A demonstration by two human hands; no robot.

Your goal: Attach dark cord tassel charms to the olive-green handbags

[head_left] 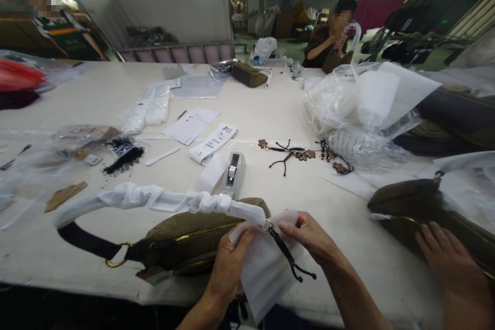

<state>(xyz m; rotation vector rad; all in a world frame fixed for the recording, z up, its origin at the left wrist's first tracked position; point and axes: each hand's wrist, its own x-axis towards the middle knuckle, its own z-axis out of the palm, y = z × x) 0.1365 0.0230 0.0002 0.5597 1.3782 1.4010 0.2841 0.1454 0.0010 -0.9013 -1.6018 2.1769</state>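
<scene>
My left hand point(231, 260) pinches one edge of a white sheet of thin wrapping paper point(263, 281). The opposite upper corner of that sheet is held between the thumb and fingers of my right hand point(309, 234). Between my hands, a braided black cord charm point(282, 247) hangs from a metal ring in front of the paper. An olive handbag point(185, 237) with a gold zip lies behind my left hand. Its strap point(154, 198) is wrapped in crumpled white material and arches over the bag; a black end joins a gold ring point(116, 255) at the left.
A tape dispenser point(234, 172) stands behind the bag. Several cord charms point(294, 153) lie beyond it, near a heap of clear plastic point(348, 98). At the right, another person's hand point(452, 258) rests on a second olive bag point(406, 206). A person point(332, 36) sits across the table.
</scene>
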